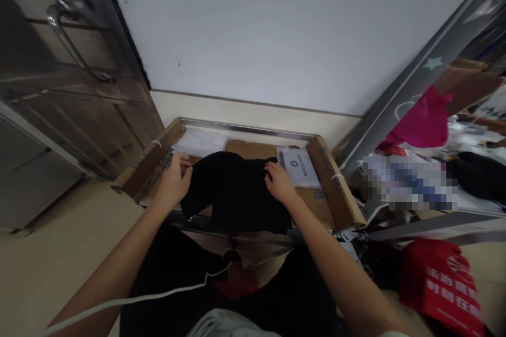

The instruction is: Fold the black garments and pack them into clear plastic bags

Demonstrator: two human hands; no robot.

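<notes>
A piece of black clothing (pixel 241 192) lies spread over an open cardboard box on a narrow stand; its exact kind I cannot make out. My left hand (pixel 177 176) is at the cloth's upper left edge, fingers loosely bent and thumb apart from them. On the upper right part of the cloth rests my right hand (pixel 279 181), its fingers laid over the fabric. Beside that hand, a clear packet with printed lettering (pixel 298 167) lies in the box. A white packet (pixel 201 141) is behind my left hand.
The cardboard's raised flaps (pixel 340 184) stand at both sides. A pale wall panel (pixel 253 31) rises behind, and a door with a metal handle (pixel 75 52) is at left. A white cord (pixel 158 294) crosses my lap. A red bag (pixel 443 284) and cluttered shelving are at right.
</notes>
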